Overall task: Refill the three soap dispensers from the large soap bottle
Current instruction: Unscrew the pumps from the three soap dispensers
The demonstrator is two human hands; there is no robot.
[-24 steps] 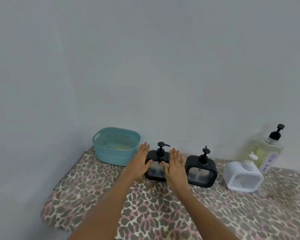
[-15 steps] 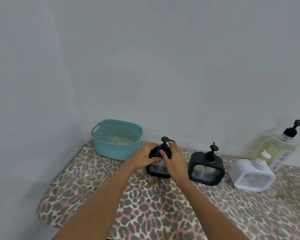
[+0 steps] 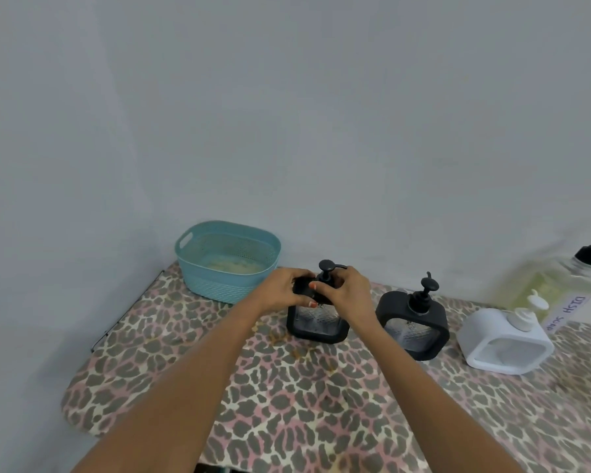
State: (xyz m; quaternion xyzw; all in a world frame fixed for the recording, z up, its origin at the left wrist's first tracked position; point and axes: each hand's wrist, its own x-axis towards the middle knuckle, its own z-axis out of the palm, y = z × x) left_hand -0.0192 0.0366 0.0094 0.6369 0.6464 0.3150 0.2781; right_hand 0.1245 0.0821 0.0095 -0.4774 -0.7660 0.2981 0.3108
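Your left hand and right hand both close around the top of the black dispenser — a firm grip. It stands upright on the tabletop, near the basket.

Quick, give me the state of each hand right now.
Left hand: closed on the top of the left black dispenser.
Right hand: closed around the same dispenser's pump collar.
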